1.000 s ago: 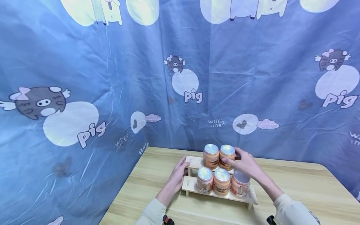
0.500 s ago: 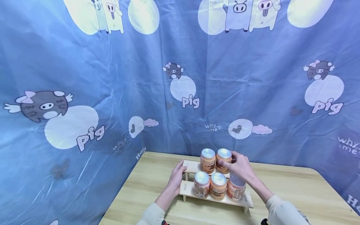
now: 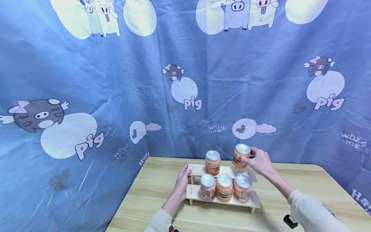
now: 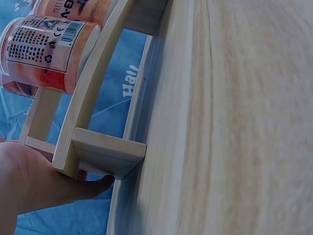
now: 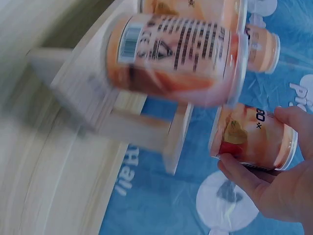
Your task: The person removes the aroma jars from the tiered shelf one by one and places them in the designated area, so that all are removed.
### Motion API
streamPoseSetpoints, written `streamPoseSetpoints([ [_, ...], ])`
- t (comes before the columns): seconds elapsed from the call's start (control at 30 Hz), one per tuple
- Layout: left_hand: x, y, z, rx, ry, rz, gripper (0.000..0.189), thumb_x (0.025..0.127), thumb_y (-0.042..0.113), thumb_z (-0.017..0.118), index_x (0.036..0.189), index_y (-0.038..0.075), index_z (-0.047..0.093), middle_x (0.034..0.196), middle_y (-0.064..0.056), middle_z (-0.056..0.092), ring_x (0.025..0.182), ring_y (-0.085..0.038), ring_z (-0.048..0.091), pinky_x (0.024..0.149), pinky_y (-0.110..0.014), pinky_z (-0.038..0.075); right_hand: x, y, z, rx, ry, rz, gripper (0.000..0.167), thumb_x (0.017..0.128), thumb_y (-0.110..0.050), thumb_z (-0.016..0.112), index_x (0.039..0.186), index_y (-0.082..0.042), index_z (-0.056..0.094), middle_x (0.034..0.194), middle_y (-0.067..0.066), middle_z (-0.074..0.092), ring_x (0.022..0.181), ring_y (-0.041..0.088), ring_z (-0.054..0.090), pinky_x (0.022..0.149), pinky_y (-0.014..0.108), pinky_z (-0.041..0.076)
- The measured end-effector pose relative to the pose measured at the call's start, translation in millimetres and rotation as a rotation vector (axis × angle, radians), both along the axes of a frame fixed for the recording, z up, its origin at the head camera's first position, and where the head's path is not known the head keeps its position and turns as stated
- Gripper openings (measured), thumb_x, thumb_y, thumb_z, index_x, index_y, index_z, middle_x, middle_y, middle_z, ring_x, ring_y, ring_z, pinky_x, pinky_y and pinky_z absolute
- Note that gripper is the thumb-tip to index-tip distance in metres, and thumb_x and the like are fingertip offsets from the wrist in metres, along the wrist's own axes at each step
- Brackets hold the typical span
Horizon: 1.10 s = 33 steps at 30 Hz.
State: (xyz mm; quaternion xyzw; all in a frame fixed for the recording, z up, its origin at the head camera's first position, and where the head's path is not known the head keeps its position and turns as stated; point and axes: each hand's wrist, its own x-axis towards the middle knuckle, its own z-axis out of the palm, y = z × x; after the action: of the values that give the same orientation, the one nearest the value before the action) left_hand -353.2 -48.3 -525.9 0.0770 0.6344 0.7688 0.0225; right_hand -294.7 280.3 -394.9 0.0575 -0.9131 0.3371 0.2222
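Observation:
A two-step wooden display rack (image 3: 197, 169) stands on the table. My left hand (image 3: 181, 181) grips its left end; in the left wrist view the thumb lies against a rack leg (image 4: 110, 147). My right hand (image 3: 262, 162) pinches an orange jar (image 5: 249, 137) with a silvery lid, thumb on one side and fingers on the other. That jar is held over the right end of the upper step, and a gap shows between it and the rack in the right wrist view. One similar jar (image 3: 213, 164) stands on the upper step.
Three more jars stand in a row on the lower step: a left jar (image 3: 207, 187), a middle jar (image 3: 224, 188) and a right jar (image 3: 242, 189). A blue curtain (image 3: 185, 129) printed with pigs hangs behind and left of the wooden table (image 3: 292, 187).
My right hand has lifted the orange jar from beside its neighbour on the upper step and carried it right. The left hand keeps its grip on the rack's left end.

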Motion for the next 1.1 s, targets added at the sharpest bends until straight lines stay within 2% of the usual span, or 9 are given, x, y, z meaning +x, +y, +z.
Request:
streamPoseSetpoints([
  [0.17,-0.5,1.3,-2.1,-0.011,0.008,0.012,0.064,0.101,0.029,0.054,0.159,0.01,0.035,0.16,-0.019,0.033,0.146,-0.046,0.023,0.116,-0.067,0.01,3.8,25,1.4,0.014,-0.013,-0.038,0.067,0.087,-0.046,0.079,0.121,0.01,0.064,0.104,0.025,0.072,0.094,0.042,0.069,0.076,0.05,0.056],
  [0.3,0.7,0.9,-3.5,-0.035,0.01,0.033,0.062,0.102,0.029,0.052,0.159,0.01,0.034,0.158,-0.019,0.036,0.144,-0.046,0.028,0.115,-0.068,0.014,5.6,46,-3.2,-0.003,-0.044,-0.066,0.069,0.087,-0.047,0.079,0.121,0.011,0.064,0.105,0.026,0.071,0.095,0.043,0.067,0.073,0.045,0.054],
  [0.5,5.4,1.2,-1.1,-0.058,0.018,0.048,0.058,0.103,0.026,0.049,0.157,0.009,0.035,0.158,-0.021,0.036,0.144,-0.045,0.028,0.116,-0.066,0.016,11.9,82,-24.1,-0.057,-0.066,-0.114,0.069,0.088,-0.042,0.079,0.125,0.013,0.062,0.109,0.028,0.07,0.098,0.039,0.064,0.071,0.036,0.051],
  [0.73,3.0,2.4,-0.7,-0.042,0.036,0.03,0.057,0.104,0.025,0.048,0.157,0.009,0.035,0.156,-0.02,0.039,0.142,-0.044,0.032,0.116,-0.066,0.017,10.9,128,-51.3,-0.085,-0.037,-0.098,0.062,0.09,-0.029,0.08,0.123,0.018,0.058,0.107,0.033,0.068,0.092,0.028,0.066,0.063,0.02,0.05],
  [0.8,2.2,2.1,-2.2,-0.031,0.028,0.03,0.057,0.104,0.026,0.048,0.157,0.009,0.035,0.155,-0.019,0.039,0.141,-0.043,0.033,0.116,-0.065,0.017,10.4,140,-58.2,-0.069,-0.042,-0.124,0.062,0.09,-0.031,0.08,0.122,0.018,0.059,0.106,0.032,0.068,0.091,0.028,0.065,0.063,0.021,0.048],
  [1.0,1.2,4.2,-4.0,-0.021,0.028,0.034,0.058,0.104,0.028,0.049,0.157,0.01,0.035,0.158,-0.017,0.037,0.143,-0.041,0.03,0.117,-0.065,0.014,10.3,177,-70.7,-0.035,-0.092,-0.223,0.07,0.092,-0.038,0.076,0.12,0.023,0.055,0.104,0.039,0.065,0.089,0.042,0.063,0.06,0.03,0.047],
  [1.1,1.5,6.1,-3.1,-0.026,0.035,0.038,0.059,0.104,0.028,0.049,0.157,0.009,0.034,0.159,-0.019,0.034,0.144,-0.043,0.029,0.117,-0.065,0.014,9.7,193,-74.8,-0.02,-0.102,-0.273,0.071,0.093,-0.039,0.074,0.115,0.025,0.055,0.096,0.038,0.065,0.08,0.038,0.061,0.056,0.033,0.046],
])
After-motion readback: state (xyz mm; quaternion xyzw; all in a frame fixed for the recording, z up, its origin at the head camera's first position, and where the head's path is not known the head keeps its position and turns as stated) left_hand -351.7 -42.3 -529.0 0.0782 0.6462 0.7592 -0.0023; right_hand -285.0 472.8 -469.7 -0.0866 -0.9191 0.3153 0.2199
